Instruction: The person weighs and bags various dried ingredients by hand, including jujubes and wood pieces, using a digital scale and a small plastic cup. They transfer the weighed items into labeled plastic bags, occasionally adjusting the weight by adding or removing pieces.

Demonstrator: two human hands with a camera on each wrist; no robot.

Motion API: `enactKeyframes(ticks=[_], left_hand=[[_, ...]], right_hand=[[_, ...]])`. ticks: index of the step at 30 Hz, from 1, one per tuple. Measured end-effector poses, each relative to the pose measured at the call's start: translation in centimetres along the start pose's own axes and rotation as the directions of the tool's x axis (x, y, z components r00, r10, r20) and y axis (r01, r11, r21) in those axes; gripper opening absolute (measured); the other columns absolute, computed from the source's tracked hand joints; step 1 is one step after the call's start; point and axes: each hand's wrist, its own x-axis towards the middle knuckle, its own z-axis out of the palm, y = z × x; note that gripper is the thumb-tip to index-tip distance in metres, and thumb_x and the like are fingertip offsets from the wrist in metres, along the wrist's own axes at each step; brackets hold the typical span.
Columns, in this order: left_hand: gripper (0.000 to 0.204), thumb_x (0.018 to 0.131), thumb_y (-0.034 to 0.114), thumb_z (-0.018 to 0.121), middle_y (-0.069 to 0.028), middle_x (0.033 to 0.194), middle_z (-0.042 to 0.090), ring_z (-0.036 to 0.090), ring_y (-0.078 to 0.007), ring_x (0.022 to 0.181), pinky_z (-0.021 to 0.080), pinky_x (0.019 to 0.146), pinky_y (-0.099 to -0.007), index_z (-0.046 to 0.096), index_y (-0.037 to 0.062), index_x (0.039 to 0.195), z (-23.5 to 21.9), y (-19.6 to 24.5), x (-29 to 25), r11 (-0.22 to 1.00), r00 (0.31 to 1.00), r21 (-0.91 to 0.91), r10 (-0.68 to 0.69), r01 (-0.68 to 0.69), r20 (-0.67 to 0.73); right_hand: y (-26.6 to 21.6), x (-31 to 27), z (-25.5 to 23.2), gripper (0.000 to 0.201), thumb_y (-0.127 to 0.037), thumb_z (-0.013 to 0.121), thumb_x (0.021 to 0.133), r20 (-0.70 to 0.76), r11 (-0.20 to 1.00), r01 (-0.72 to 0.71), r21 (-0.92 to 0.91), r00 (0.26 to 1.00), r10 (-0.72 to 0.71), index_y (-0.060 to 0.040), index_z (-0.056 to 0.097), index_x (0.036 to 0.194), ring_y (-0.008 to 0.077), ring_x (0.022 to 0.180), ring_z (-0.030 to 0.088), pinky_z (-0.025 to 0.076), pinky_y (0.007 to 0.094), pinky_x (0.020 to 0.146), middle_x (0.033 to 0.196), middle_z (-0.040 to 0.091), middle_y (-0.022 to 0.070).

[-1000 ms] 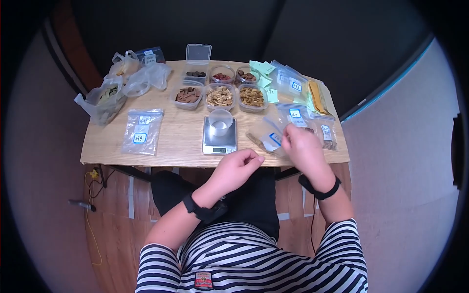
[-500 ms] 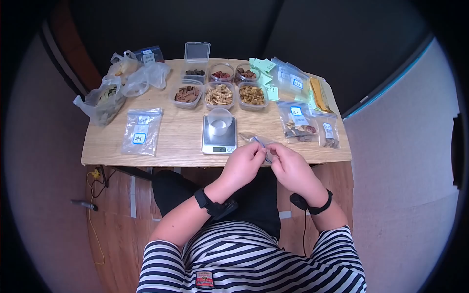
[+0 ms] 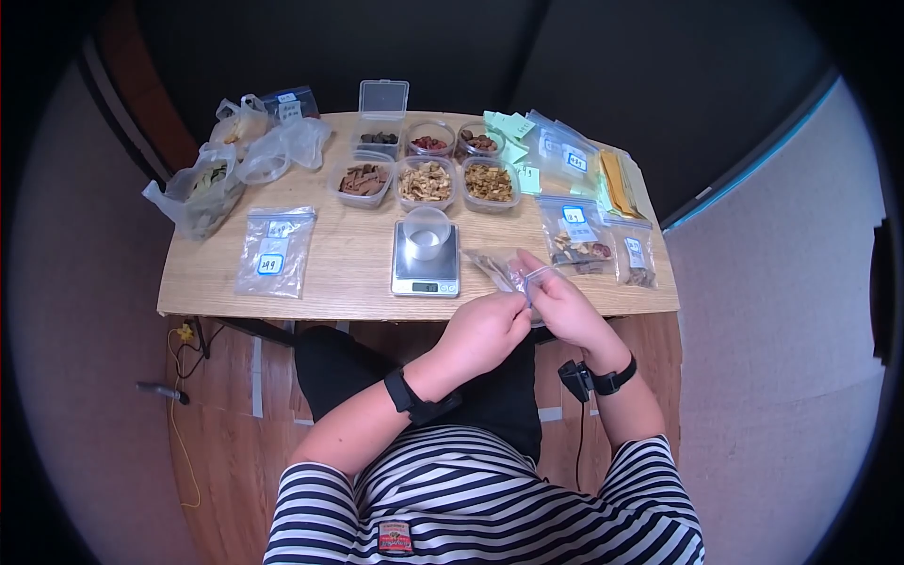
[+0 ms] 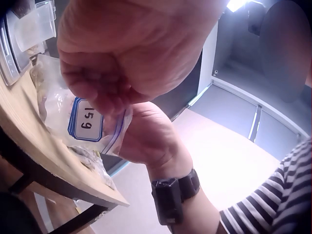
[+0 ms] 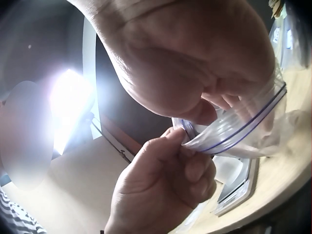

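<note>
Left hand (image 3: 485,331) and right hand (image 3: 568,309) both grip the 15 g zip bag (image 3: 496,270) by its mouth, right of the scale (image 3: 411,275).

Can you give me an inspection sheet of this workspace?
Surface: wood-look table, no spill seen.
Job's things: bag marked 15 g in the hands; scale bearing a clear cup, readout too small to tell; six tubs of dried pieces, one with its lid up.
Clutter: plastic bags at the left; zip bags, green slips and yellow packets at the right.
Grippers: left hand pinches the bag's zip edge; right hand holds the bag too.
Cables: black by the right wrist; yellow on the floor.
Surroundings: dark wall; wood-look floor.
</note>
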Motion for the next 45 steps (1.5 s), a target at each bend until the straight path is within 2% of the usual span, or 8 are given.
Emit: enactKeyframes(ticks=[4, 10, 13, 16, 20, 24, 34, 45], left_hand=[[0.019, 0.095, 0.019, 0.058, -0.0201, 0.084, 0.063, 0.062, -0.0413, 0.081, 0.049, 0.072, -0.0482, 0.06, 0.0015, 0.089, 0.4, 0.6, 0.0, 0.998, 0.998, 0.03, 0.056, -0.055, -0.026], [0.022, 0.098, 0.023, 0.059, -0.0197, 0.089, 0.065, 0.062, -0.0409, 0.085, 0.05, 0.075, -0.0463, 0.062, 0.0015, 0.093, -0.2, 0.2, -0.2, 0.997, 0.998, -0.054, 0.059, -0.059, 0.008], [0.021, 0.098, 0.023, 0.061, -0.0156, 0.084, 0.065, 0.066, -0.0316, 0.081, 0.051, 0.073, -0.04, 0.063, 0.0018, 0.098, -1.3, -1.1, -1.1, 0.996, 0.998, -0.093, -0.001, -0.005, -0.063], [0.023, 0.099, 0.02, 0.065, -0.0031, 0.088, 0.064, 0.063, -0.01, 0.086, 0.051, 0.073, -0.0282, 0.064, 0.0025, 0.114, -1.2, -4.9, -2.2, 0.923, 0.93, -0.235, -0.341, 0.305, -0.134], [0.056, 0.101, 0.021, 0.062, -0.0068, 0.124, 0.059, 0.063, -0.0155, 0.104, 0.054, 0.085, -0.0285, 0.04, 0.004, 0.15, -1.1, -6.8, -2.9, 0.756, 0.898, -0.532, -0.439, 0.382, 0.022], [0.045, 0.105, 0.022, 0.056, -0.0057, 0.118, 0.063, 0.065, -0.0145, 0.102, 0.054, 0.085, -0.026, 0.046, 0.0026, 0.145, -1.9, -5.2, -2.9, 0.448, 0.84, -0.759, -0.49, 0.473, 0.234], [0.022, 0.105, 0.021, 0.057, 0.0, 0.103, 0.067, 0.066, -0.0083, 0.092, 0.053, 0.08, -0.022, 0.063, 0.0046, 0.119, -2.6, -5.7, -3.3, 0.495, 0.856, -0.729, -0.453, 0.473, 0.247], [0.018, 0.102, 0.018, 0.062, 0.0013, 0.099, 0.067, 0.063, -0.0061, 0.088, 0.05, 0.076, -0.0223, 0.065, 0.0049, 0.114, -2.6, -4.4, -3.8, 0.571, 0.9, -0.729, -0.412, 0.378, 0.144]], right_hand=[[-1.2, 0.7, -0.3, 0.051, -0.018, 0.049, 0.107, 0.137, 0.961, 0.011, -0.277, 0.99, 0.028, 0.0042, 0.038, 0.151, 0.0212, 0.131, 0.054, 0.042, 0.0315, 0.109, 0.148, 0.051, 0.019], [-1.5, 0.8, -0.4, 0.056, -0.033, 0.05, 0.107, -0.058, 0.947, -0.023, -0.32, 0.998, 0.004, 0.008, 0.045, 0.145, 0.0249, 0.123, 0.061, 0.047, 0.0332, 0.099, 0.13, 0.065, 0.0194], [-1.9, 0.6, -2.1, 0.055, -0.039, 0.04, 0.11, 0.035, 0.98, -0.014, -0.201, 0.999, 0.022, 0.0026, 0.047, 0.145, 0.0227, 0.118, 0.063, 0.052, 0.0317, 0.097, 0.14, 0.058, 0.0193], [-1.1, 0.0, -2.7, 0.067, -0.054, 0.033, 0.108, 0.13, 0.891, -0.156, 0.427, 0.985, 0.11, -0.0019, 0.038, 0.15, 0.038, 0.111, 0.068, 0.064, 0.0368, 0.079, 0.138, 0.057, 0.0224], [-3.4, -0.5, -2.1, 0.071, -0.053, 0.029, 0.109, 0.233, 0.783, -0.247, 0.571, 0.963, 0.133, 0.0054, 0.038, 0.148, 0.0371, 0.11, 0.069, 0.064, 0.0341, 0.08, 0.134, 0.059, 0.0248], [-4.0, -0.5, -1.5, 0.075, -0.055, 0.028, 0.108, 0.321, 0.734, -0.287, 0.616, 0.942, 0.099, 0.0077, 0.038, 0.148, 0.0378, 0.11, 0.068, 0.064, 0.0347, 0.08, 0.134, 0.059, 0.0271], [-3.1, -0.5, -0.6, 0.047, -0.019, 0.061, 0.102, 0.343, 0.928, -0.245, 0.28, 0.929, 0.141, 0.0052, 0.051, 0.141, 0.0251, 0.108, 0.07, 0.062, 0.0304, 0.086, 0.122, 0.067, 0.0183], [-4.2, 0.2, 1.2, 0.032, -0.024, 0.063, 0.102, 0.337, 0.974, -0.166, 0.153, 0.935, 0.106, -0.0032, 0.064, 0.127, 0.0092, 0.08, 0.063, 0.054, 0.0241, 0.071, 0.095, 0.066, 0.0017]])
